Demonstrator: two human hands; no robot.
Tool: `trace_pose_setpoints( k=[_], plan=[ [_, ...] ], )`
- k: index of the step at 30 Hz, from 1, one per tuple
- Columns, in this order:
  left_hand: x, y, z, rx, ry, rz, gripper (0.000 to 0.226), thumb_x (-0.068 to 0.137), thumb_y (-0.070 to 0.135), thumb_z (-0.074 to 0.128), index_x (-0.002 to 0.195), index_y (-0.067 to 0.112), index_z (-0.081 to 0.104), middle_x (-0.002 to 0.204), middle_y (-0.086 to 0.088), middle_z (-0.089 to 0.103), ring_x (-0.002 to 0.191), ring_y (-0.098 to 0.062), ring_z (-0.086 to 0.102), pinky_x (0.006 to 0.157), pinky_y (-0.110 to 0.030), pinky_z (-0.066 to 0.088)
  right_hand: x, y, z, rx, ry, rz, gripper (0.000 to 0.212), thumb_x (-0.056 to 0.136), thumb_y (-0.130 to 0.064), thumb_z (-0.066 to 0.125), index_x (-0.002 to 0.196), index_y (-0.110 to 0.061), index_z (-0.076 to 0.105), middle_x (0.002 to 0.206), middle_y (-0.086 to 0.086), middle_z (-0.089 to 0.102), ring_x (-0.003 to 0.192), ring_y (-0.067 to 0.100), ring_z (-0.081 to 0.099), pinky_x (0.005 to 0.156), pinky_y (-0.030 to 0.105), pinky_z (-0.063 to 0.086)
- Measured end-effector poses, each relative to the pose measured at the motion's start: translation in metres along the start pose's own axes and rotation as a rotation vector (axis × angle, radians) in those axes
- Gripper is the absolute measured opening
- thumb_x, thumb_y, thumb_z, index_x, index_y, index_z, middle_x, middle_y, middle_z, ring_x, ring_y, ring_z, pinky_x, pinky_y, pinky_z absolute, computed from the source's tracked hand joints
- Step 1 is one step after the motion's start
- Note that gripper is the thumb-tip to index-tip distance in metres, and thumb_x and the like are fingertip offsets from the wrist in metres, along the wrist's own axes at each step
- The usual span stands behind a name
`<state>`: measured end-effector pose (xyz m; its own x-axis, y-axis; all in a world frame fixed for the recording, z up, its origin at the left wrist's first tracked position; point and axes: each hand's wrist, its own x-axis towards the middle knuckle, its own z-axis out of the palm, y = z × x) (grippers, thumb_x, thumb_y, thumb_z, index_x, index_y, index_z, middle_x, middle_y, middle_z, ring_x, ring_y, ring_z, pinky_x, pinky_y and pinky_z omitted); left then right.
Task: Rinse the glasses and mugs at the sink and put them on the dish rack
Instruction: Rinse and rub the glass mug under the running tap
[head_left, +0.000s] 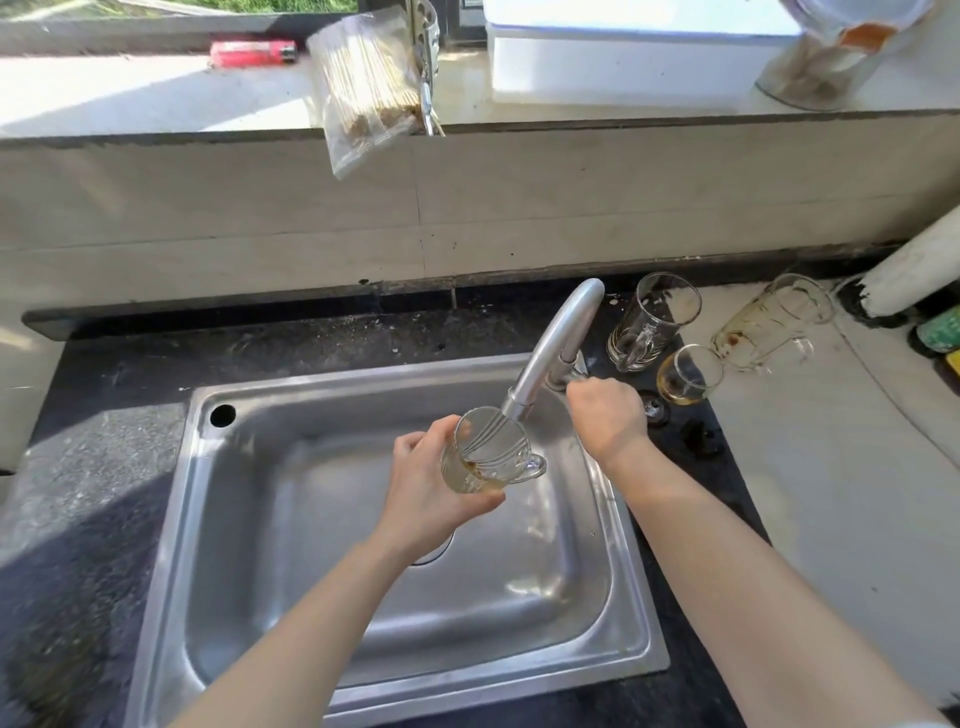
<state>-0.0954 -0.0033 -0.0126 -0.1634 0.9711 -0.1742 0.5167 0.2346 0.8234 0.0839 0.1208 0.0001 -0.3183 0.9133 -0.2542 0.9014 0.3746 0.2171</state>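
Note:
My left hand (431, 493) grips a clear glass mug (485, 452) with brownish liquid at its bottom, tilted with its mouth under the spout of the steel tap (558, 343), over the steel sink (171, 519). Curled over the tap's handle at its base is my right hand (608, 415). To the right of the tap, on the counter, stand a tall glass mug (652, 322), a short glass (688, 374) holding amber liquid, and another stained tall glass mug (771, 322). No dish rack is in view.
A dark stone counter (93, 457) surrounds the sink; a pale surface (841, 467) lies to the right. A white pipe (919, 270) and a green-labelled container (940, 330) stand at far right. On the sill are a bag of skewers (363, 88), a red lighter (252, 53) and a white box (623, 62).

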Motion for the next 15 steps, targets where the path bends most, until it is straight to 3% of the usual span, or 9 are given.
trace_pose_setpoints(
  k=[8, 15],
  plan=[
    [-0.0019, 0.0056, 0.0027, -0.015, 0.013, -0.016, 0.076, 0.058, 0.028, 0.088, 0.122, 0.036, 0.047, 0.105, 0.032, 0.042, 0.112, -0.005, 0.03, 0.087, -0.014, 0.027, -0.0024, -0.0016, 0.0004, -0.06, -0.025, -0.101, 0.03, 0.091, 0.004, 0.045, 0.112, -0.008, 0.062, 0.11, 0.009, 0.068, 0.104, 0.03, 0.064, 0.077, 0.035, 0.05],
    [-0.0018, 0.0078, -0.0001, -0.033, 0.03, -0.04, 0.077, 0.059, 0.025, 0.087, 0.125, 0.031, 0.048, 0.102, 0.03, 0.038, 0.114, -0.006, 0.031, 0.087, -0.013, 0.027, -0.0054, -0.0027, 0.0, 0.014, -0.055, -0.045, 0.03, 0.091, 0.006, 0.044, 0.114, -0.007, 0.06, 0.113, 0.011, 0.066, 0.106, 0.031, 0.063, 0.079, 0.037, 0.05]
  ],
)
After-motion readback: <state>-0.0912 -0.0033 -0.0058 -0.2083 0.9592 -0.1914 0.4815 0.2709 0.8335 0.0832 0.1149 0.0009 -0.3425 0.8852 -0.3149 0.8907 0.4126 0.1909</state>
